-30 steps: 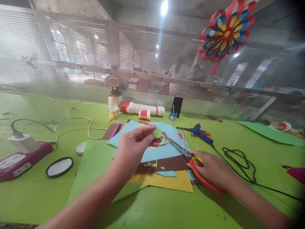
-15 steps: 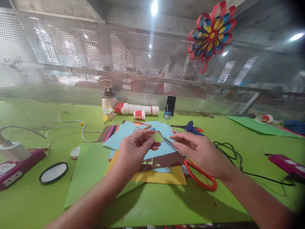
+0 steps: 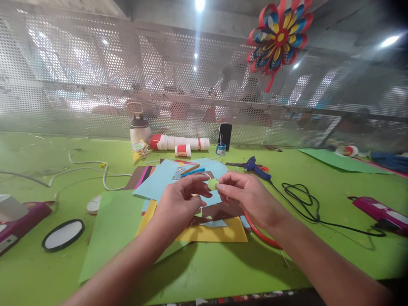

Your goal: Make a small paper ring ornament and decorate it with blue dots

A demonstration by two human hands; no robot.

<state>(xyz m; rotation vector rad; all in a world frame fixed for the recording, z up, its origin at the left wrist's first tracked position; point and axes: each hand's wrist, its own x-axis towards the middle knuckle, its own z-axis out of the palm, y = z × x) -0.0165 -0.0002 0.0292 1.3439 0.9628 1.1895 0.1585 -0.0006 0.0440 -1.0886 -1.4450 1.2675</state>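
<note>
The left hand point(image 3: 178, 202) and right hand point(image 3: 247, 193) pinch 1 small green paper cutout point(image 3: 212, 184) between fingertips. It looks light and flimsy; the edges seem the safest hold.

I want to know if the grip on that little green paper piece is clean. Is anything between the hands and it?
Nothing visible. The left hand and right hand both pinch the small green paper piece directly at the fingertips, above the blue paper sheet.

a blue glue gun point(image 3: 256, 166) lies beside a black cable point(image 3: 302, 199).
</note>
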